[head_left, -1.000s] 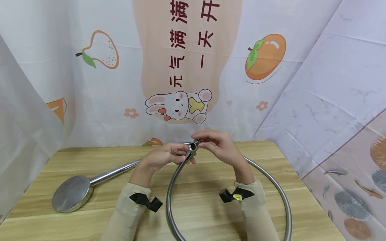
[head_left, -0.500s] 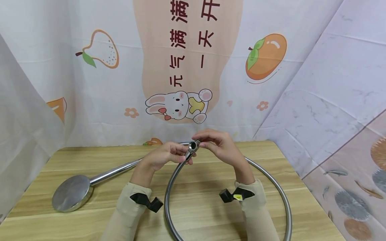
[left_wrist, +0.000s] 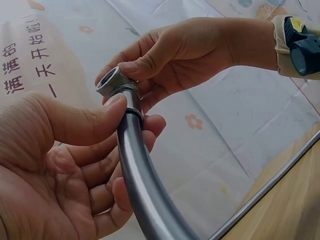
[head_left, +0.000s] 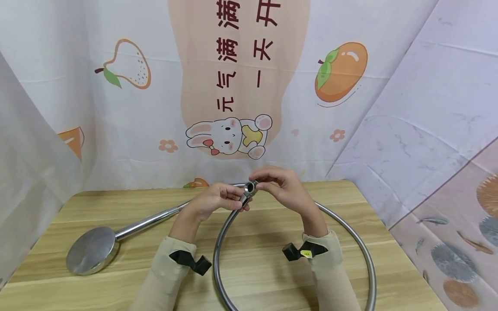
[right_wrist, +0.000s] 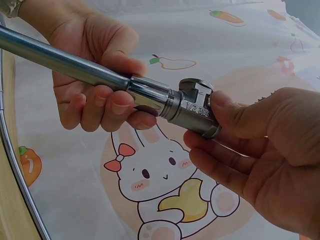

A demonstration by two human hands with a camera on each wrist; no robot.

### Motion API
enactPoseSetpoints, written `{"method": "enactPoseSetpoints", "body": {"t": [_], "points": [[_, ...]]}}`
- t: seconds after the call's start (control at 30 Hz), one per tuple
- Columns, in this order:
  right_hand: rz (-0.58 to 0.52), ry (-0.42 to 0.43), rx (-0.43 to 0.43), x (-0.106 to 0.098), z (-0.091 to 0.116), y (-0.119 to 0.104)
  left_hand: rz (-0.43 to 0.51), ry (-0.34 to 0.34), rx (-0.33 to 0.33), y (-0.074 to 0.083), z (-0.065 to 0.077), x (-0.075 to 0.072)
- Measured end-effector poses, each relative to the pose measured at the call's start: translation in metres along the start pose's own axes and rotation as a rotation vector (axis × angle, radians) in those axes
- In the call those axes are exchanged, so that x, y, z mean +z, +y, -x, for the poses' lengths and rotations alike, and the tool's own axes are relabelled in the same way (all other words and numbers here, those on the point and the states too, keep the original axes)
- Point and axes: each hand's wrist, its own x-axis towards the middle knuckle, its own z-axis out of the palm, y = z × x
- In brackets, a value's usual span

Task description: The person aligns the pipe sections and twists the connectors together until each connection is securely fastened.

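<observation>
My left hand [head_left: 215, 201] grips the end of a grey metal shower hose [left_wrist: 142, 175], thumb on one side and fingers on the other, at its shiny end nut [right_wrist: 147, 92]. Joined to that nut is a short metal pipe fitting [right_wrist: 192, 117] marked "1/2 30", the last digit partly hidden. One round port of the fitting faces up in the head view. My right hand [head_left: 284, 190] pinches the fitting's far end between thumb and fingers. Some of the fitting is hidden behind the right fingers. Both hands are raised above the table's far part.
On the left of the wooden table [head_left: 389, 276] lies a round shower head [head_left: 91, 251] with a chrome handle [head_left: 145, 224] pointing toward the left hand. The hose loops round to the right and past the near frame edge. A printed curtain [head_left: 136, 116] hangs behind the table.
Both hands keep their hold on the hose end and the fitting. The left arc of the hose has shifted slightly left.
</observation>
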Motion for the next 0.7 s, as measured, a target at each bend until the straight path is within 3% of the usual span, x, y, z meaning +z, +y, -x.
{"method": "enactPoseSetpoints", "body": {"t": [0.17, 0.27, 0.53, 0.7], "points": [[0.016, 0.004, 0.01, 0.0009, -0.0003, 0.0015, -0.018, -0.022, 0.025, 0.0004, 0.0009, 0.0006], [0.013, 0.011, 0.008, 0.0011, 0.0, 0.0023, -0.034, -0.001, 0.035, 0.001, 0.0002, 0.0019], [-0.001, 0.041, -0.01, 0.0004, 0.0001, 0.0007, -0.04, 0.161, 0.024, 0.0005, -0.0024, 0.007], [0.003, 0.045, -0.005, -0.0005, 0.0003, 0.0001, -0.027, 0.222, 0.014, -0.0011, -0.0041, 0.0092]]}}
